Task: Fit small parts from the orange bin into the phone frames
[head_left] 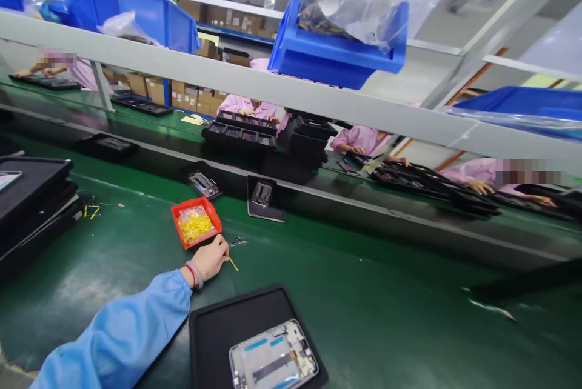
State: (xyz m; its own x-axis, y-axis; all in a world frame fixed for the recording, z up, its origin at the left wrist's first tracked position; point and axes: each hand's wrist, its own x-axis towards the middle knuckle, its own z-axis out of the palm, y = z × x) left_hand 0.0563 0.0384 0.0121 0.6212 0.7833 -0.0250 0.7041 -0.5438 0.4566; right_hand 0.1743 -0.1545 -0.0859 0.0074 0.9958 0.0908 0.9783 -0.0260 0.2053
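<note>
My left hand (210,259), in a blue sleeve, reaches over the green bench with its fingers pinched on a thin yellow strip (233,265). Just behind the hand sits a red tray (175,223) holding a bag of many small yellow pieces (195,225). Small dark and silvery bits (239,242) lie beside my fingertips. Nearer to me, a black foam tray (227,316) carries an opened phone frame (273,357) with blue strips on it, partly cut off by the bottom edge. My right hand is out of view.
Black trays (36,189) are stacked at the left, near loose yellow strips (94,213). Black pads with phone parts (262,194) lie along a dark conveyor belt (364,219). Blue bins (336,62) stand on a rail above. Several people in pink (364,140) work across the line.
</note>
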